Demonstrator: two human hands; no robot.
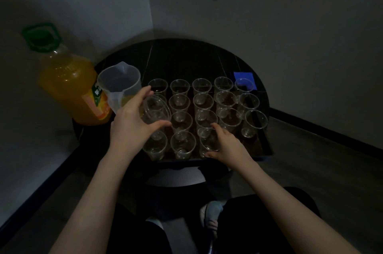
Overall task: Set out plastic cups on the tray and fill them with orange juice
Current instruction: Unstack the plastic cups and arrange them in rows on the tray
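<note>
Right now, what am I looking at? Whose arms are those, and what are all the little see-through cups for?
There is no machine here, only a person. A camera on their head looks down, so you see their own two arms.

In front is a dark round table with a tray on it. Rows of clear plastic cups stand on the tray, and they look empty.

The left hand holds a tilted stack of cups. The right hand holds one cup in the front row.

On the left stands a big bottle of orange juice with a green cap, and beside it a clear jug with a little juice inside.
</note>
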